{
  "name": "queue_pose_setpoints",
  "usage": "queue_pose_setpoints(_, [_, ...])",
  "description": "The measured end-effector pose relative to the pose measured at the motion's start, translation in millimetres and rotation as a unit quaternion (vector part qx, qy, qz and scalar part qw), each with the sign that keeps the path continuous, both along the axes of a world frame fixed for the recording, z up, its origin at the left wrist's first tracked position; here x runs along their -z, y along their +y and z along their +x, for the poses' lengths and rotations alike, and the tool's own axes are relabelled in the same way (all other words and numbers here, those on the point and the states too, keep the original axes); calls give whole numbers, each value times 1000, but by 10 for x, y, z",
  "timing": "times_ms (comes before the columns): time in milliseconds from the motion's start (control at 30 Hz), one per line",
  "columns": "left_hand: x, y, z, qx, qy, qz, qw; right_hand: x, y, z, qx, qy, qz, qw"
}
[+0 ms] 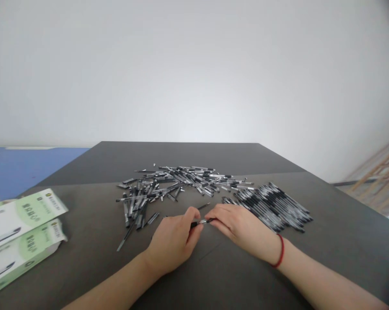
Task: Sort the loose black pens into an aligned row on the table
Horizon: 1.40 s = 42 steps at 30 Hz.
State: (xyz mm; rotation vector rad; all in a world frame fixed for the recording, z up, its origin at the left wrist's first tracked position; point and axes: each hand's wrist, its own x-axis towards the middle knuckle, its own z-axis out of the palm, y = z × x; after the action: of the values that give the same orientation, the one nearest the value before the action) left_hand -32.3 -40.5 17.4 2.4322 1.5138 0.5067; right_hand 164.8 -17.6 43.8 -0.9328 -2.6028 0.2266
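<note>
Over the near middle of the table, my left hand is closed on a pen with a black grip and a clear part. My right hand, a red cord round its wrist, pinches the dark right end of the same pen. Whether that end is a cap or the tip is hidden by the fingers. Just beyond the hands lies a thin loose pen part. Left of my left hand is a heap of clear and black pen parts. Many pens lie side by side in a row beyond my right hand.
A wide scatter of loose pen parts spreads across the table's middle. Green and white pen boxes are stacked at the left edge of the dark table. A white wall stands behind it.
</note>
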Motion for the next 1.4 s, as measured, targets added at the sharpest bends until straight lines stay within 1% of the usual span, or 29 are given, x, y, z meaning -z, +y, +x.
queue_pose_setpoints(133, [10, 8, 14, -13, 17, 3, 1000, 30, 19, 5, -11, 4, 10, 1000])
queue_pose_setpoints(333, [-5, -1, 15, 4, 16, -9, 1000, 54, 18, -6, -40, -10, 2, 999])
queue_pose_setpoints(467, [-21, -8, 13, 1, 6, -6, 1000, 83, 56, 8, -26, -1, 0, 1000])
queue_pose_setpoints(567, [-18, -8, 16, -10, 0, -9, 1000, 80, 95, 29, -17, 24, -36, 999])
queue_pose_setpoints(733, [2, 0, 15, -19, -14, -8, 1000, 12, 117, 51, -30, 61, -136, 988])
queue_pose_setpoints(867, [14, 5, 13, -16, -19, -5, 1000, -7, 120, 52, -20, 72, -169, 983])
queue_pose_setpoints(1033, [6, -2, 17, -27, -23, -9, 999, 16, 133, 54, -18, 75, -178, 981])
queue_pose_setpoints(1233, [3, 1, 24, -31, -19, -6, 999, 38, 143, 52, -47, 80, -153, 984])
queue_pose_setpoints(1300, [7, 6, 28, -31, -13, 1, 999, 46, 142, 46, -42, 88, -151, 984])
queue_pose_setpoints(1400, [11, 8, 34, -29, 4, 7, 1000, 58, 128, 35, -27, 93, -168, 981])
